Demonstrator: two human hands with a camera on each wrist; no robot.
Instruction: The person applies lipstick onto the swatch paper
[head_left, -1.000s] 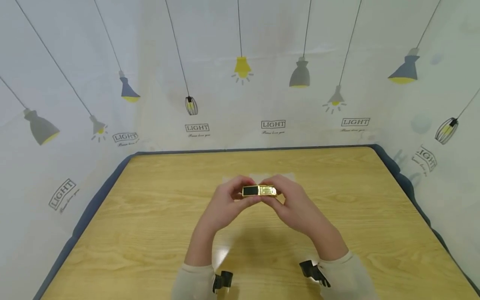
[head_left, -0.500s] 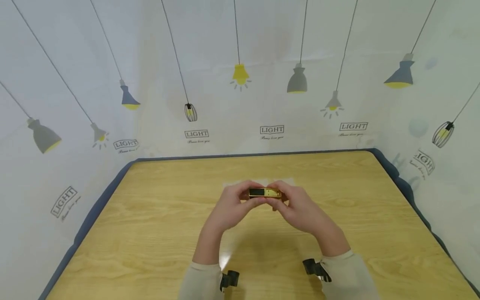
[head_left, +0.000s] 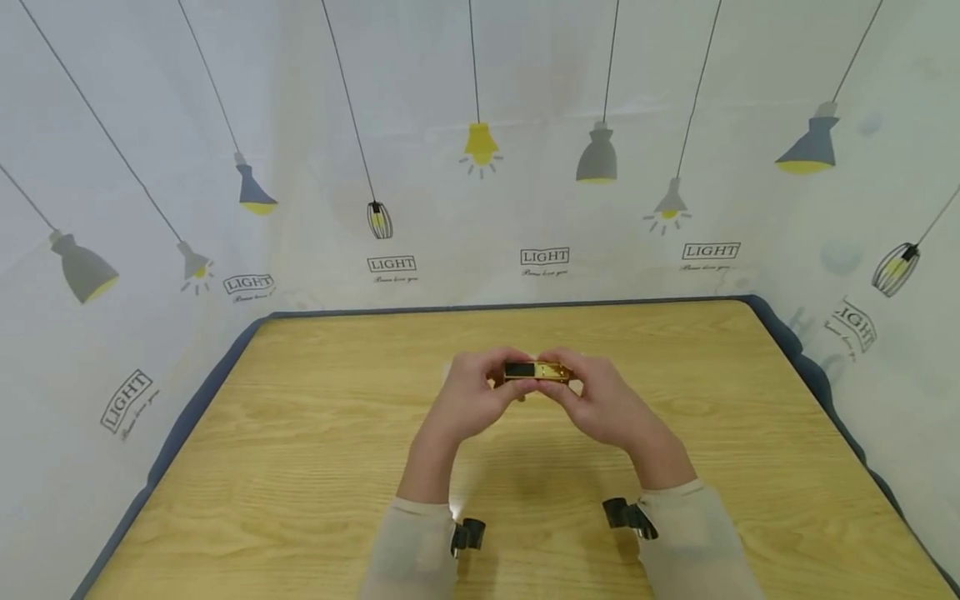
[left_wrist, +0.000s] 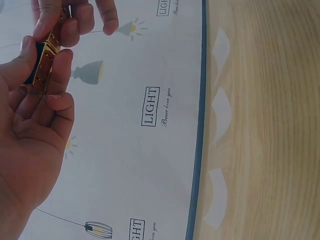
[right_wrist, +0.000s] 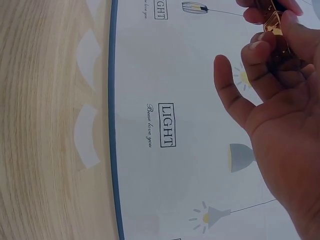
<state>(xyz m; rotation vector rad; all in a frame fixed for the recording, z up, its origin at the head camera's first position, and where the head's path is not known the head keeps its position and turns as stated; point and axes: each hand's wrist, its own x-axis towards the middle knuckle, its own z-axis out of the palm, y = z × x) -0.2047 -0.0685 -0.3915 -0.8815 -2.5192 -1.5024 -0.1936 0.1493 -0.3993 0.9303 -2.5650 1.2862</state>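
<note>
A small rectangular metal object (head_left: 521,369), part gold and part black, is held up in front of me by both hands. My left hand (head_left: 474,393) grips its black end between thumb and fingers. On the gold end, my right hand (head_left: 606,402) pinches with thumb and fingers. The left wrist view shows a gold side of the metal object (left_wrist: 46,62) with a seam across it and a dark face under the thumb. In the right wrist view the metal object (right_wrist: 276,27) is largely covered by fingers, and one finger of the right hand sticks out away from it.
Below the hands spreads a wood-grain table (head_left: 300,450) with a blue border (head_left: 360,312) along its back edge. Pale curved strips (left_wrist: 220,117) lie near that edge. Behind stands a white wall covering (head_left: 420,100) printed with lamps.
Both hands, still gripping the metal object, have shifted slightly right, dipping and then rising a little. The grip looks much the same, and the head view has tilted slightly.
</note>
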